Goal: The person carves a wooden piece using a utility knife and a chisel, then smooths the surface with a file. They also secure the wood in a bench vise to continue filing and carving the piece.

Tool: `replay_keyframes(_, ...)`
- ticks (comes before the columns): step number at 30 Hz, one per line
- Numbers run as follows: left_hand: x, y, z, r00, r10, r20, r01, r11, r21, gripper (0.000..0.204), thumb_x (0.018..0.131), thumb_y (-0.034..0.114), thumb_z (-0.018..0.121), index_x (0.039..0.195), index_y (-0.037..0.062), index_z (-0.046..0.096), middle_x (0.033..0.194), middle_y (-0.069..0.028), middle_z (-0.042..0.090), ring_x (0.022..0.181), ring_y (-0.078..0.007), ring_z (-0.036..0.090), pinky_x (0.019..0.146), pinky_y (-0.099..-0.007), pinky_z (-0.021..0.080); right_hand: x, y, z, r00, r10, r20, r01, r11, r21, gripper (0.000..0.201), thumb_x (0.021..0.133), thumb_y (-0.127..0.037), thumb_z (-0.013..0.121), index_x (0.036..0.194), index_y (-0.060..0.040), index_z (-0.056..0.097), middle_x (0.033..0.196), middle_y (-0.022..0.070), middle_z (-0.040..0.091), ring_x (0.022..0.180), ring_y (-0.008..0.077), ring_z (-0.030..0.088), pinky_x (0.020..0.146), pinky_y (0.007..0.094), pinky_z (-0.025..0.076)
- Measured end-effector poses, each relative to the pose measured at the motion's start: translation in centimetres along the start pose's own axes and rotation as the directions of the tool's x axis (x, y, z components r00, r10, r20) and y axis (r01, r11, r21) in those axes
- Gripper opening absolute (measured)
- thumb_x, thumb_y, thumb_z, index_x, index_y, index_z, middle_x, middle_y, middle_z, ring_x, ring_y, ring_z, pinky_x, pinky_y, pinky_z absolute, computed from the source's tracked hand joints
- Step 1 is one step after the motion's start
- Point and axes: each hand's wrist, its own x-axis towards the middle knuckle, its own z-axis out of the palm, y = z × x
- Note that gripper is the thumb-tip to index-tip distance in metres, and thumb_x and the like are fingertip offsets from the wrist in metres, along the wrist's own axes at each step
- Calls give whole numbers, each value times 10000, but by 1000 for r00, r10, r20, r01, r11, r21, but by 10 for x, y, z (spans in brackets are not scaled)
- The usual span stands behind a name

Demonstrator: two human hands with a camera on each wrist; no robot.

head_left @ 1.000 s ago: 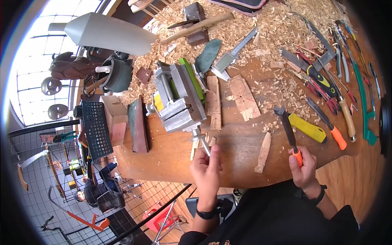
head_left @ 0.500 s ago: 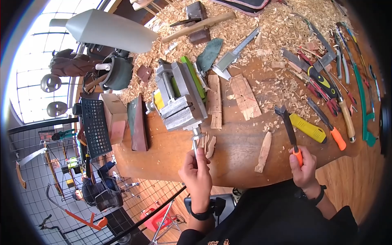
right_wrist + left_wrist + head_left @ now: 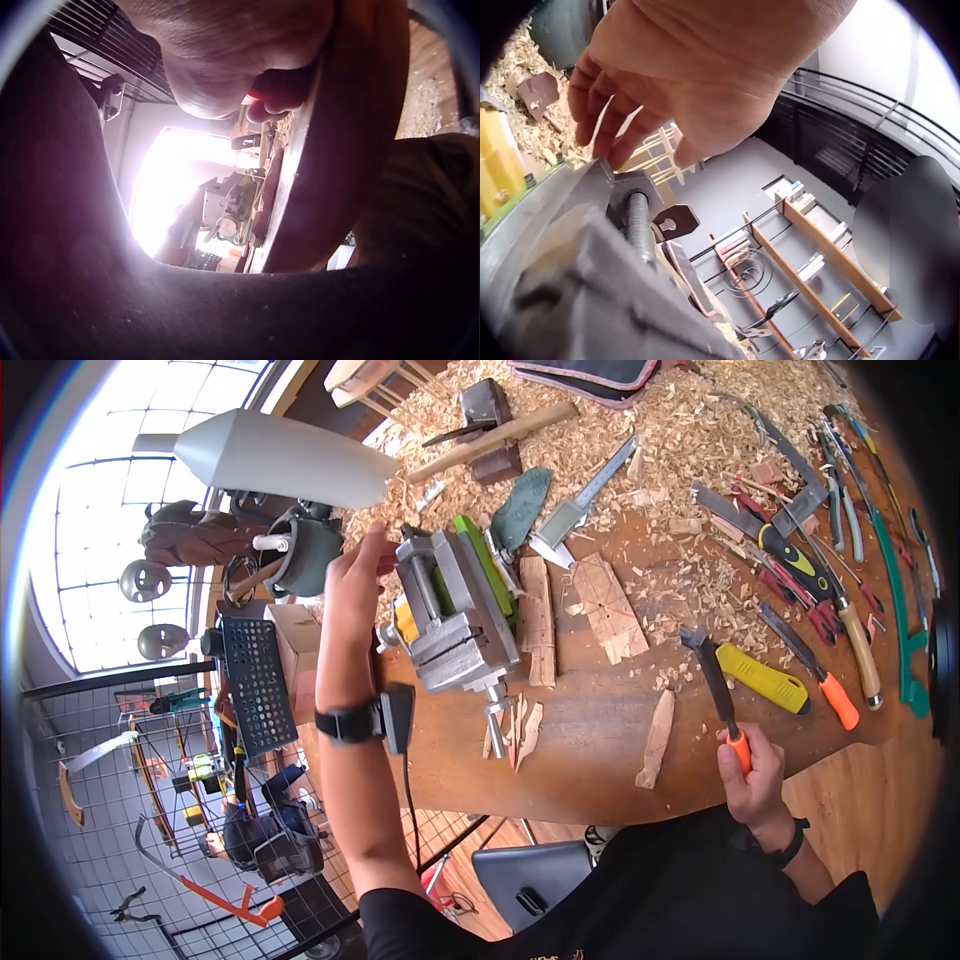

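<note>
Vise [image 3: 465, 648] seems under adjustment — left hand [image 3: 354, 572] loose-fingered beside it, right hand [image 3: 757, 780] gripping tool [image 3: 716, 685] — next likely needs careful grip.

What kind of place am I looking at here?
Probably a woodworking workshop: wood shavings cover part of the bench, with a metal vise and a wooden-handled file or rasp among other tools.

- In the left wrist view, your vise [image 3: 592, 292] blurs at lower left, cut by the frame.
- Whether your left hand [image 3: 697, 82] touches it, you can't tell.
- Your right hand [image 3: 757, 780] hides much of the orange handle [image 3: 739, 748] at lower right of the head view.
- The caliper's display [image 3: 562, 522], upper middle, is unreadable (tiny digits, if any).
</note>
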Motion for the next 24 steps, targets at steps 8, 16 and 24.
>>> replay_keyframes(8, 28, 14, -5, 877, -211, 432, 286, 951, -116, 262, 981, 268, 603, 1008, 45, 738, 901, 11, 713, 774, -77, 605, 713, -262, 433, 2, 0, -2, 1000, -30, 1, 30, 1000, 6, 221, 939, -201, 641, 1016, 3, 602, 780, 138, 658, 646, 323, 675, 608, 370, 527)
replay_keyframes(16, 19, -7, -7, 860, -112, 498, 314, 886, -342, 318, 1030, 229, 536, 1189, -8, 675, 978, -24, 719, 838, -90, 629, 775, -239, 458, 3, 2, -6, 997, -16, 71, 15, 1000, 7, 253, 941, -227, 643, 1021, 8, 596, 822, 150, 676, 679, 341, 686, 627, 378, 539)
replay_keyframes(24, 14, -12, -2, 882, -131, 452, 343, 837, -426, 342, 1011, 218, 552, 1238, -17, 651, 1014, -35, 715, 885, -102, 635, 812, -254, 475, 2, 3, -5, 998, -30, 53, 29, 1000, 5, 242, 942, -215, 638, 1027, 7, 594, 831, 150, 676, 694, 338, 687, 638, 378, 539)
